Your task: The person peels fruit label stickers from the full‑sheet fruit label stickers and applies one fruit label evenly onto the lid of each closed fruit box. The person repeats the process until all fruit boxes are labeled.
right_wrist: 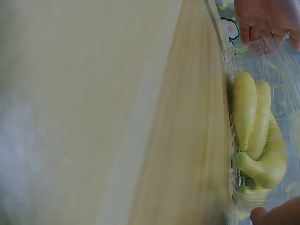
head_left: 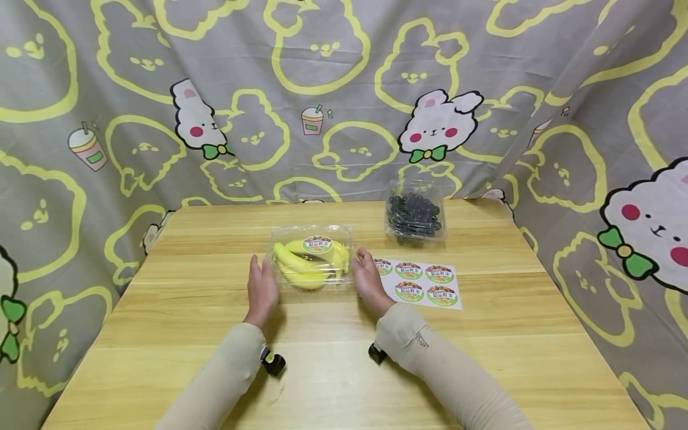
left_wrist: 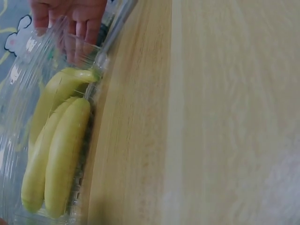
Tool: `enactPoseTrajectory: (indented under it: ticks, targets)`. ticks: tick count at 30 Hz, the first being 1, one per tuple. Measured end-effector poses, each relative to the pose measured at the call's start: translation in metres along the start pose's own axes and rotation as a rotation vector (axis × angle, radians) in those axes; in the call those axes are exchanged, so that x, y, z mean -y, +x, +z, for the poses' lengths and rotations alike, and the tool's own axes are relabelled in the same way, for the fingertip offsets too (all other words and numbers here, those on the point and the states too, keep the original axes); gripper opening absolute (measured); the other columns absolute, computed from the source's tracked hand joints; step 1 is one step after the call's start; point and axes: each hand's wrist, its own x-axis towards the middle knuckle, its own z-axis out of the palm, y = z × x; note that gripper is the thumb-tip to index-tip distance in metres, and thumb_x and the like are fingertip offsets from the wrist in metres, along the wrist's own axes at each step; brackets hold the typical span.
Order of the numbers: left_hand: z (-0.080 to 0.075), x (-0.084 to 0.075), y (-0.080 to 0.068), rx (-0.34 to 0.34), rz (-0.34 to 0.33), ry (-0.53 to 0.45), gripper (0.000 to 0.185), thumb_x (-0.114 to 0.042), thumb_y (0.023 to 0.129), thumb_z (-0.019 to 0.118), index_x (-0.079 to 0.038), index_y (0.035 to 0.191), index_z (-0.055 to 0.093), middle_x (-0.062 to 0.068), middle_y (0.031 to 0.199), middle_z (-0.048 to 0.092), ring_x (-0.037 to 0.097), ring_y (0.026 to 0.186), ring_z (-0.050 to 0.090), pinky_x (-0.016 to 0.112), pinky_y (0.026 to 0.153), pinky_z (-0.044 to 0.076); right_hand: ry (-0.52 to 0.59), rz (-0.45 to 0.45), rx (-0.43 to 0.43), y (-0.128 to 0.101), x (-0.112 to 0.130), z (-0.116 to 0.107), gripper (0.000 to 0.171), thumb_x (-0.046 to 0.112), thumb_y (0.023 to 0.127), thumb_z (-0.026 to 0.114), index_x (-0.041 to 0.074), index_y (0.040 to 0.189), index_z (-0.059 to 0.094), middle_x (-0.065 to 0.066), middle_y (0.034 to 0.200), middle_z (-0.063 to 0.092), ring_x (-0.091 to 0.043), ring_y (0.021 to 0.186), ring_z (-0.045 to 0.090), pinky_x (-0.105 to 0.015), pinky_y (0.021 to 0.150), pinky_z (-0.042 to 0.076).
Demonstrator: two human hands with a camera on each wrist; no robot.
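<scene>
head: left hand [head_left: 263, 291] and right hand [head_left: 371, 283] touch banana box [head_left: 344, 235] with chinese label [head_left: 318, 244].

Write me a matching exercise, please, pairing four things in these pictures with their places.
Things
1. bananas
2. black grapes
3. sheet of round stickers
4. single round sticker

Places
A. flat on the table, beside the right hand
B. stuck on a clear lid
C. in the far container
D. in the near container, between left hand and right hand

Pairs: 1-D; 2-C; 3-A; 4-B
</scene>
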Motion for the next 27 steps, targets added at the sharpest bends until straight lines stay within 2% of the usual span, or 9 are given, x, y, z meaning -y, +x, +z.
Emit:
enactPoseTrajectory:
  ticks: [9, 19, 27]
  targets:
    - [0.0012, -0.0015, -0.0011, 0.023, -0.009, -0.003, 0.067, -0.042, 0.105, 0.019, 0.004, 0.153, 0.008, 0.027, 0.156, 0.015, 0.042, 0.143, 0.014, 0.049, 0.117, 0.012, 0.019, 0.007, 0.027, -0.0026, 0.0001, 0.0015, 0.054, 0.022, 0.106, 0.034, -0.001, 0.152, 0.017, -0.022, 0.156, 0.020, -0.037, 0.142, 0.021, -0.049, 0.115, 0.021]
    - [0.0016, -0.0008, -0.0004, 0.033, -0.012, -0.014, 0.067, -0.043, 0.105, 0.018, 0.004, 0.153, 0.006, 0.029, 0.155, 0.016, 0.043, 0.142, 0.015, 0.051, 0.116, 0.012, 0.026, 0.000, 0.005, -0.0013, -0.0010, 0.0015, 0.053, 0.020, 0.106, 0.035, -0.005, 0.150, 0.019, -0.026, 0.154, 0.023, -0.040, 0.141, 0.023, -0.049, 0.114, 0.022]
    - [0.0025, -0.0007, -0.0001, 0.036, -0.013, -0.026, 0.067, -0.042, 0.105, 0.017, 0.005, 0.152, 0.006, 0.027, 0.156, 0.015, 0.042, 0.142, 0.015, 0.050, 0.116, 0.013, 0.011, 0.006, 0.018, -0.0030, 0.0014, 0.0018, 0.053, 0.021, 0.106, 0.035, -0.002, 0.151, 0.020, -0.024, 0.155, 0.023, -0.038, 0.141, 0.023, -0.049, 0.115, 0.022]
